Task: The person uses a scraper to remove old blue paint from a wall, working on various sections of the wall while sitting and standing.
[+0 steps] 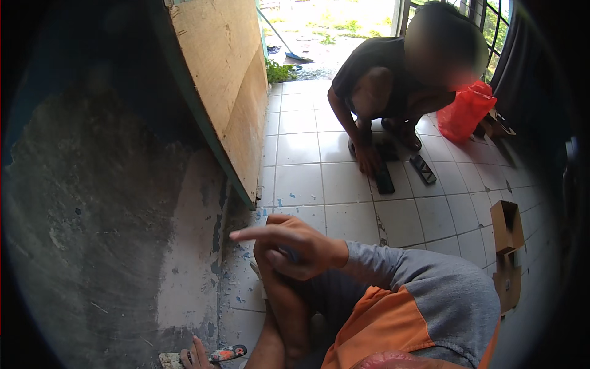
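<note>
My right hand (295,249) is raised in front of my bent knee (276,295), its index finger stretched to the left toward the wall and the other fingers curled. Nothing shows in its grip. Low at the bottom left, my left hand (198,354) is closed on a putty knife (228,353) with a paint-spotted handle. The knife's blade (169,360) lies by the foot of the grey wall (106,258); whether it touches is unclear. A pale strip (184,276) with chipped edges runs down the wall. Blue paint flakes (237,300) litter the tiles beside it.
A wooden door (221,69) stands open ahead. Beyond my knee a person (368,83) crouches, one hand at a dark oblong object (384,180). Nearby lie a phone (422,169), a red plastic bag (465,113) and open cardboard boxes (500,221). A broom (292,56) is outside.
</note>
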A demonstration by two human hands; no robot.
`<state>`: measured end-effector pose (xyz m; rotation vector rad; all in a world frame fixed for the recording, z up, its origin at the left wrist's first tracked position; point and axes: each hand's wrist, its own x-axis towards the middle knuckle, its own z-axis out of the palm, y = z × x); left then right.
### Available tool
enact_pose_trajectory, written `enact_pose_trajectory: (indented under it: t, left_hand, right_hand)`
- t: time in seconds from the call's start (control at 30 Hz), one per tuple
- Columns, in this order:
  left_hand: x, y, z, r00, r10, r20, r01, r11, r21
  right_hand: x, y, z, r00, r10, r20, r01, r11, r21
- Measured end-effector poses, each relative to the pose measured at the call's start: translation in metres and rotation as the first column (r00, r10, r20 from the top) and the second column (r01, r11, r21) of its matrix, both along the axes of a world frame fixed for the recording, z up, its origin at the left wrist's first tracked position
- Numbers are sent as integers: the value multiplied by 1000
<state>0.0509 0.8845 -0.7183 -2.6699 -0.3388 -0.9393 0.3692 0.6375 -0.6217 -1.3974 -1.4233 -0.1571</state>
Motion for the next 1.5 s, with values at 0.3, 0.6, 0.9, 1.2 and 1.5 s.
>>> enact_pose_trajectory:
  t: [0.3,0.6,0.9,1.2,1.5]
  left_hand:
    - [4,-6,18,995,-41,85,40,999,21]
    - [8,-8,22,986,1,165,-14,997,79]
    - [-8,-7,10,983,184,30,-186,978,93]
    - [-3,-4,33,982,24,189,-54,987,152]
    - [3,-8,36,980,61,191,-92,984,156]
  right_hand:
    - [23,-198,128,512,-840,181,343,394,853]
    - [-11,-192,124,566,-795,217,234,408,882]
    - [-11,-39,-68,901,-367,-231,286,903,-321]
    - [0,-16,-100,970,-202,134,241,730,-639]
    - [9,0,-96,976,-188,113,208,629,-749]
